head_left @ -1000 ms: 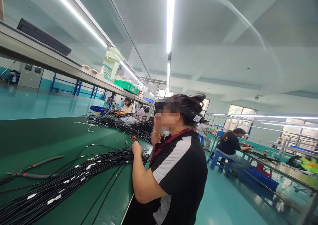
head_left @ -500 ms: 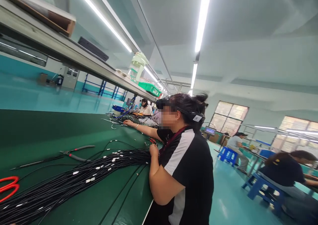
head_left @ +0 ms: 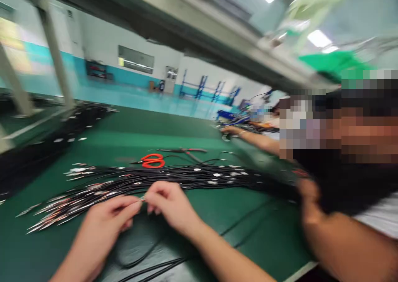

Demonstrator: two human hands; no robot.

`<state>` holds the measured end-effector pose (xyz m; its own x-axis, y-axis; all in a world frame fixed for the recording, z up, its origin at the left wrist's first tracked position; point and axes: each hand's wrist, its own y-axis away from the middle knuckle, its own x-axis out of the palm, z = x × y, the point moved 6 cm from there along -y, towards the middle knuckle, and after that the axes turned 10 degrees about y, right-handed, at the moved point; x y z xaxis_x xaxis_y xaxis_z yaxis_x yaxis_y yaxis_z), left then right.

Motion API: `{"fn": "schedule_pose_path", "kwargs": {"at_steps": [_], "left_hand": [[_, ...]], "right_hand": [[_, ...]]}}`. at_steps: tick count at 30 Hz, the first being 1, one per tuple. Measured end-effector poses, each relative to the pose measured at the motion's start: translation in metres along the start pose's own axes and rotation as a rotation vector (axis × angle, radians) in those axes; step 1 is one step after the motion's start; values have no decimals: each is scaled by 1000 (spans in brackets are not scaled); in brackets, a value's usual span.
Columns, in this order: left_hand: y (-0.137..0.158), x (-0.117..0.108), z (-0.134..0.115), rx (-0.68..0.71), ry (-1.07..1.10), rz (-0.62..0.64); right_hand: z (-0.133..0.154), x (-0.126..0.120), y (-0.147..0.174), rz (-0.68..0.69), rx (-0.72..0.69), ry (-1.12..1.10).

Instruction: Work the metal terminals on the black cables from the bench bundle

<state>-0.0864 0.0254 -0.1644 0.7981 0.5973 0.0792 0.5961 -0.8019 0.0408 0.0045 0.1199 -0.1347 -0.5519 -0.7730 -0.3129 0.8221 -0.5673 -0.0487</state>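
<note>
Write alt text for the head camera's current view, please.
A person's left hand and right hand together pinch a tiny item, too small to identify, over a green table. Beyond them lie a bundle of black cables, red-handled scissors and pliers; a co-worker is at the picture's right edge.

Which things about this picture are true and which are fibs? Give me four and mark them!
1. Scissors with orange-red looped handles lie on the green tabletop. True.
2. The camera wearer's bare left hand holds those scissors. False: with the right hand, it pinches a tiny pale piece, too blurred to name.
3. White tags show along the long black cable bundle. True.
4. The metal grey-handled pliers stand upright. False: they lie flat.
</note>
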Motion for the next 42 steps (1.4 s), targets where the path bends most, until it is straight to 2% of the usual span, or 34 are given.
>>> {"fn": "schedule_pose_path", "kwargs": {"at_steps": [3, 5, 8, 14, 32, 42], "left_hand": [[-3, -1, -6, -40, 80, 42], [-7, 1, -6, -71, 117, 15], [-7, 4, -6, -86, 152, 4], [-2, 6, -5, -77, 205, 70], [-2, 8, 0, -115, 246, 101], [-3, 6, 2, -129, 239, 77]], "right_hand": [[1, -1, -8, 34, -49, 35], [0, -1, -10, 38, -62, 55], [1, 0, -7, 14, -66, 82], [3, -1, -3, -24, -59, 91], [4, -3, -3, 15, -88, 79], [7, -3, -2, -28, -117, 128]]}}
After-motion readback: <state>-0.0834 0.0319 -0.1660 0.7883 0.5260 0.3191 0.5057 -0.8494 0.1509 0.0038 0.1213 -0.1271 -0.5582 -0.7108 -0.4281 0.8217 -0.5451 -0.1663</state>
